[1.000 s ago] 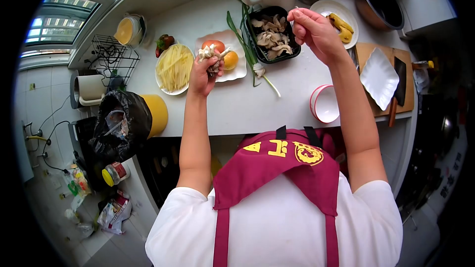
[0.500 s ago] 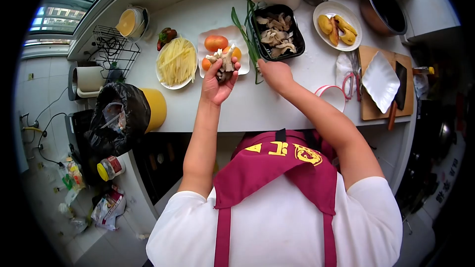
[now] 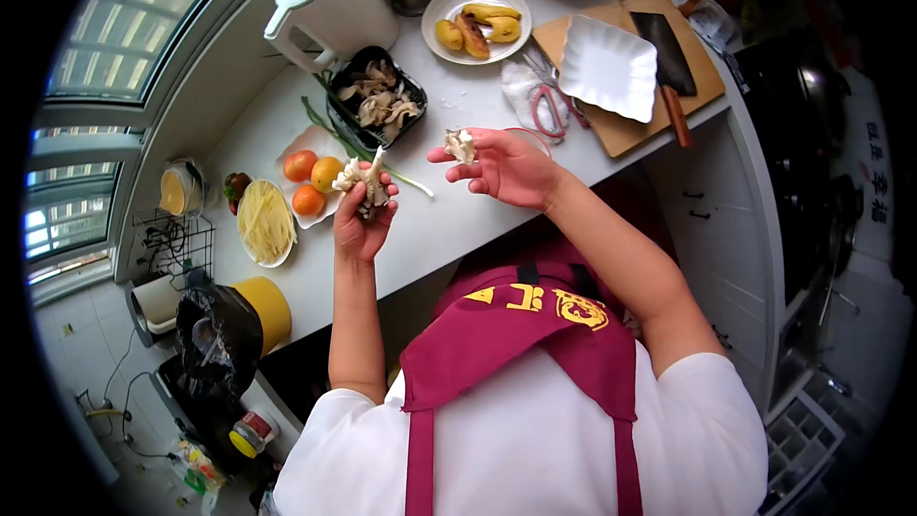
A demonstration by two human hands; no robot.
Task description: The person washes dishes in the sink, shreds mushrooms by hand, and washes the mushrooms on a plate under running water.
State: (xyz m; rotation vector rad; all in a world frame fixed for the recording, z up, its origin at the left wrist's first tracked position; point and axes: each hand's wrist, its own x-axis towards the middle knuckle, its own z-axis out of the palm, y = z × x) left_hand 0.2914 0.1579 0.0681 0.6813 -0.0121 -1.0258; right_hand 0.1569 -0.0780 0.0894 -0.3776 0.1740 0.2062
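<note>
My left hand (image 3: 358, 239) grips a cluster of oyster mushrooms (image 3: 355, 180), pale stems upward, above the counter's front. My right hand (image 3: 521, 172), palm up, holds a small pale mushroom piece (image 3: 459, 144) at its fingertips, with the other fingers loosely stretched. The two hands are apart. Behind them a black tray (image 3: 418, 98) holds torn oyster mushrooms (image 3: 384, 107). Green scallions (image 3: 336, 119) lie along the tray's left side, one white end reaching between my hands. A red-rimmed bowl (image 3: 531, 137) is mostly hidden behind my right hand.
Tomatoes (image 3: 300, 165) on a white dish and a plate of pale yellow strips (image 3: 266, 222) stand left. A white pitcher (image 3: 344, 10), a plate of yellow pieces (image 3: 490, 29), scissors (image 3: 547, 113) and a cutting board (image 3: 621, 139) with a cleaver (image 3: 663, 53) are farther back and right. A black-lined bin (image 3: 218, 325) stands left.
My right hand has moved from beside the black tray to the right, turned palm up, and now shows a mushroom piece. The view has turned rightward; my left hand keeps the cluster.
</note>
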